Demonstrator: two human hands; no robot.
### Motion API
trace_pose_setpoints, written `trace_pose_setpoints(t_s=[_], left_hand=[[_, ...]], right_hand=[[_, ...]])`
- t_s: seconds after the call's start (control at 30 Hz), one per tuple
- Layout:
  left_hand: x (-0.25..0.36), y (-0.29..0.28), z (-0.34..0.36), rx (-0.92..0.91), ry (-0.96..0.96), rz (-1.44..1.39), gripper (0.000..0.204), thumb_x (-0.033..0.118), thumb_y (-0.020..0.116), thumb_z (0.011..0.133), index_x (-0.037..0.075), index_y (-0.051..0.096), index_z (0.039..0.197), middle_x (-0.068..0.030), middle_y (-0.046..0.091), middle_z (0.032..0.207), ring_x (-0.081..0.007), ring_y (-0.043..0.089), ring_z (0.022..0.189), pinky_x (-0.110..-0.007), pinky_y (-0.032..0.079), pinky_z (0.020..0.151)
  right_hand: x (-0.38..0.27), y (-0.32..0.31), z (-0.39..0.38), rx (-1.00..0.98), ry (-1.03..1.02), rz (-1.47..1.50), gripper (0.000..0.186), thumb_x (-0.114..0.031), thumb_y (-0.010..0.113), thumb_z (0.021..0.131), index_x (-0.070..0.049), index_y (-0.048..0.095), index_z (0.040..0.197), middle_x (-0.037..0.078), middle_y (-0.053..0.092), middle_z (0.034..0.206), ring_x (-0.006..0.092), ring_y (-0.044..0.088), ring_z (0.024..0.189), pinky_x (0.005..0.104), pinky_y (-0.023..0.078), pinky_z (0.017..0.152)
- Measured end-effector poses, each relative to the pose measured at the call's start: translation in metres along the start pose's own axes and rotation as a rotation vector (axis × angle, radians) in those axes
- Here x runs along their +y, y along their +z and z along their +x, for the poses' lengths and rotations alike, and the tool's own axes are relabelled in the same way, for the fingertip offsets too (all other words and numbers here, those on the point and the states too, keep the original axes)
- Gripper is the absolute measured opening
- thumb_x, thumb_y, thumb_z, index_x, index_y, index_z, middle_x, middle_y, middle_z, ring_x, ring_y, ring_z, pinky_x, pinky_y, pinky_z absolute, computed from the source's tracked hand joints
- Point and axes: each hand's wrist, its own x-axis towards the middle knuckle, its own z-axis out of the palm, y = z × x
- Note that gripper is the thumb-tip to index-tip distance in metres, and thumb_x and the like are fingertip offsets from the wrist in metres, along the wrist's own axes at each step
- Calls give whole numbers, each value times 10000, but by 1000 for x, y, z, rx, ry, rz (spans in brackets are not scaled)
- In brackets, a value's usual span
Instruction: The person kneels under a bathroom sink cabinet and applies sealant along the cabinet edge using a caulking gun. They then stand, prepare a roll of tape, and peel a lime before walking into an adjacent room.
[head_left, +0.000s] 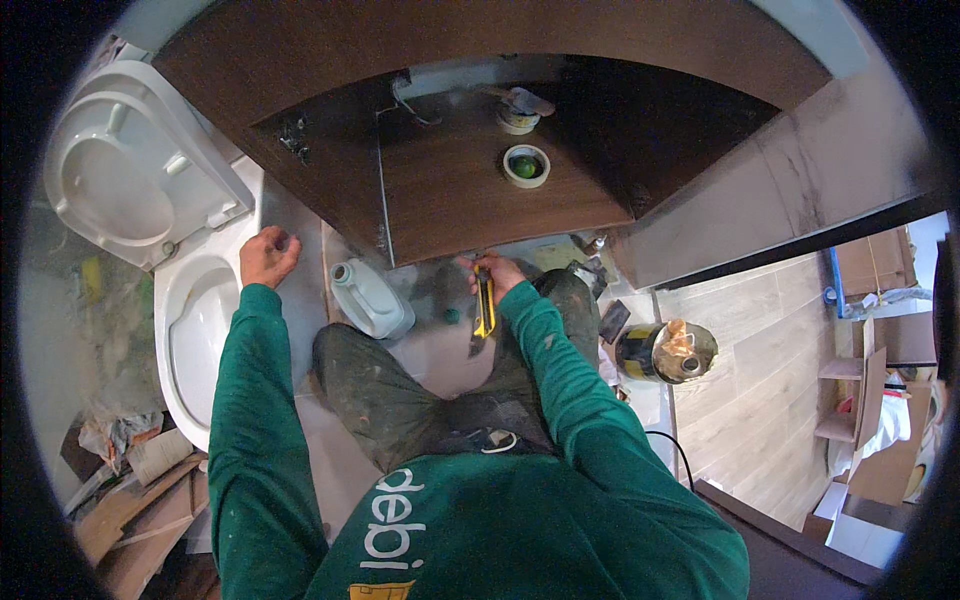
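Now, the right hand (497,272) is closing around a yellow utility knife (485,303), which is slanting down over the floor (440,365) beside the right leg. Over on the left, the left hand (268,257) is hovering by the toilet (172,345), its fingers curling loosely; whether it is gripping anything, I cannot tell. Between the hands, a pale plastic jug (372,302) is standing on the floor, its mouth showing uncapped, with a small green cap (452,316) lying near it. Ahead, a dark wooden cabinet (480,205) is gaping open, and inside, a tape roll (540,168) is lying flat, something green showing in its ring. Off to the right, an open can (637,352) is sitting near the leg.
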Motion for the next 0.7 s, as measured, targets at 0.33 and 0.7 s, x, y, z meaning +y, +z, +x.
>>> trace_pose_setpoints(t_s=[0.33, 0.7], left_hand=[[6, -1, 2, 82, 65, 48, 287, 316, 663, 753, 30, 654, 779, -154, 655, 776, -342, 640, 719, -408, 507, 668], [1, 0, 2, 19, 31, 90, 313, 347, 660, 748, 38, 662, 790, -159, 673, 800, -353, 647, 737, -416, 516, 687]], right_hand=[[-7, -14, -11, 84, -128, 74, 241, -29, 396, 912, -117, 371, 1135, 202, 613, 1165, 226, 552, 648, 372, 491, 527], [7, -5, 5, -53, 7, 37, 246, -87, 373, 945, -121, 349, 1187, 152, 646, 1135, 225, 548, 624, 366, 489, 504]])
